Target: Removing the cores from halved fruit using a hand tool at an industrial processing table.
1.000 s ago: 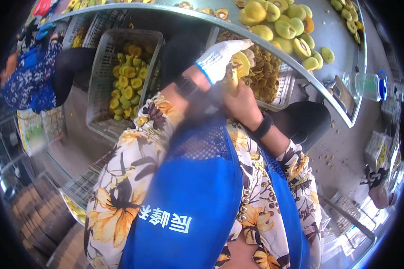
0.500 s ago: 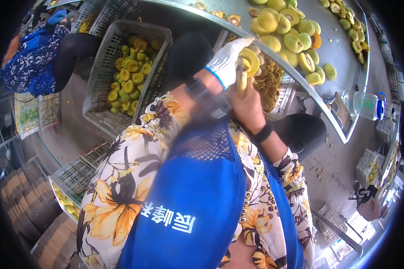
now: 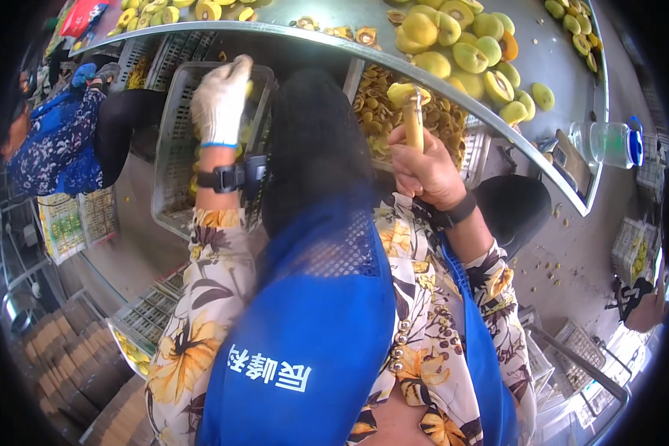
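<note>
My left hand (image 3: 221,104), in a white knit glove, is over a grey plastic crate (image 3: 172,141) of yellow-green peach halves (image 3: 250,88), which the hand and wrist largely cover. Its fingers are drawn together; whatever may be in them is hidden. My bare right hand (image 3: 431,165) grips a pitting tool (image 3: 413,128) by its pale wooden handle, pointing upward. At the tool's metal tip sits a yellow piece of peach (image 3: 406,94). Beyond and below that tip lies a crate of brown-yellow pits and scraps (image 3: 379,100).
A metal table (image 3: 334,49) curves across the top, bearing whole and halved peaches (image 3: 464,44). A clear jar with a blue lid (image 3: 609,144) stands at its right corner. Another person (image 3: 59,145) sits at far left. Stacked cardboard (image 3: 67,357) lies lower left.
My left hand has swung left from beside the tool to over the crate of halves. The peach at the tool has given way to a smaller yellow piece on its tip.
</note>
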The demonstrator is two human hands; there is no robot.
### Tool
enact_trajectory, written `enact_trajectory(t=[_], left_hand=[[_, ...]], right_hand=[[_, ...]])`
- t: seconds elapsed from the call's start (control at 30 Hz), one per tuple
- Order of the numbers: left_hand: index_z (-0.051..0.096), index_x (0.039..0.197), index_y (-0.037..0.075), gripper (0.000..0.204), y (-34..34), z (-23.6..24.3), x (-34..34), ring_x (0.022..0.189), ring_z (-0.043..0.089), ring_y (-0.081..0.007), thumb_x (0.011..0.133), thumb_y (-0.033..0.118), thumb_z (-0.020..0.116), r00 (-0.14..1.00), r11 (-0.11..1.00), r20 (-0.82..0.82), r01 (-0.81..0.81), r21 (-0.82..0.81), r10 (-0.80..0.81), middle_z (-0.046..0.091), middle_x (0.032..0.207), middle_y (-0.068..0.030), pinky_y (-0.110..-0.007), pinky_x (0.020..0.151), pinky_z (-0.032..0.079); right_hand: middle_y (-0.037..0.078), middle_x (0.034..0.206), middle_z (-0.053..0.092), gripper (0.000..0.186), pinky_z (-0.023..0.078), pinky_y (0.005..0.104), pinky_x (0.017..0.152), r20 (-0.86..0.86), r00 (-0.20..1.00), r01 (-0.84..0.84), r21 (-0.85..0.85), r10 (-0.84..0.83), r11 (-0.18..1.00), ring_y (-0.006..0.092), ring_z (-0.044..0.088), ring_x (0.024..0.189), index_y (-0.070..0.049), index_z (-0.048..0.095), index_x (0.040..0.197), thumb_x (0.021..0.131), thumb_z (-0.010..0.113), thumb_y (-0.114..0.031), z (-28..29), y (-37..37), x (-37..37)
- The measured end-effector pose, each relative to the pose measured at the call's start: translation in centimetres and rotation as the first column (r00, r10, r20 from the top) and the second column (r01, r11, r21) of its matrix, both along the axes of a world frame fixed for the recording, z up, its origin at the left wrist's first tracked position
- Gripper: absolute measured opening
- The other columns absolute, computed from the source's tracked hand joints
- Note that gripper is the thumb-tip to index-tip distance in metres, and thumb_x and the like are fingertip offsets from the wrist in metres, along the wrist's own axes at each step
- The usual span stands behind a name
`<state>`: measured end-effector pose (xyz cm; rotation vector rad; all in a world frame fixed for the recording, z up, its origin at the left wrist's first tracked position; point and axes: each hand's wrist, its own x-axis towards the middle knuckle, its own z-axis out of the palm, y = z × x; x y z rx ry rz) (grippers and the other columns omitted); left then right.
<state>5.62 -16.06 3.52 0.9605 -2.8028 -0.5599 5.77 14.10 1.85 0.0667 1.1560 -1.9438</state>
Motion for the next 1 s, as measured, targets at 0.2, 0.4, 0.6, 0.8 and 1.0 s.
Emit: enact_trajectory(t=[0.2,0.4,0.6,0.8,1.0], left_hand=[[0.058,0.098,0.008,0.019,5.3,0.4,2.1,0.073,0.061,-0.0239,0.087,0.02,0.051,0.672,0.589,0.039,0.674,-0.446,-0.739,0.062,0.086,-0.007,-0.034,0.061,0.05],[0.065,0.093,0.009,0.03,13.3,-2.1,-0.5,0.059,0.06,-0.0127,0.082,0.036,0.06,0.824,0.37,-0.378,0.537,0.758,-0.421,0.063,0.071,-0.006,-0.025,0.053,0.048],[0.064,0.091,0.008,0.029,13.5,-5.2,-2.3,0.074,0.062,-0.0255,0.082,0.034,0.057,0.656,0.623,-0.375,0.75,0.224,-0.655,0.065,0.082,-0.0102,-0.031,0.068,0.049],[0.06,0.098,0.012,0.037,14.8,1.2,-9.7,0.082,0.06,-0.0324,0.082,0.045,0.051,0.712,0.742,-0.231,0.666,-0.074,-0.663,0.062,0.084,-0.0146,-0.042,0.068,0.048],[0.057,0.101,0.011,0.036,17.0,-4.8,-18.0,0.095,0.056,-0.0339,0.079,0.038,0.053,0.525,0.523,-0.037,0.834,-0.176,-0.85,0.059,0.1,-0.0169,-0.043,0.081,0.045]], right_hand=[[-0.001,0.054,0.036,0.016,0.03,0.0209,0.033,0.057,0.994,-0.094,-0.001,0.094,0.996,0.0052,0.03,0.034,-0.002,0.044,0.097,0.082,0.051,-0.002,0.4,-0.6,0.6],[-0.001,0.053,0.037,0.011,0.028,0.0206,0.029,0.091,0.994,-0.071,0.091,0.063,0.993,0.0051,0.029,0.032,-0.002,0.043,0.093,0.082,0.047,-0.001,0.5,1.2,0.9],[0.0,0.054,0.04,0.014,0.03,0.0221,0.03,-0.286,0.958,0.126,0.429,0.002,0.895,0.0069,0.034,0.033,-0.003,0.044,0.094,0.082,0.05,-0.007,-0.9,-0.6,0.8],[0.004,0.061,0.047,0.02,0.034,0.0221,0.032,-0.365,0.896,0.409,0.46,-0.252,0.788,0.0085,0.04,0.036,-0.001,0.044,0.098,0.083,0.053,-0.011,-3.0,0.7,0.7],[0.003,0.065,0.046,0.021,0.032,0.0209,0.034,-0.081,0.969,0.245,0.225,-0.232,0.943,0.0066,0.036,0.037,-0.002,0.044,0.101,0.086,0.052,-0.014,-2.3,2.9,0.8]])
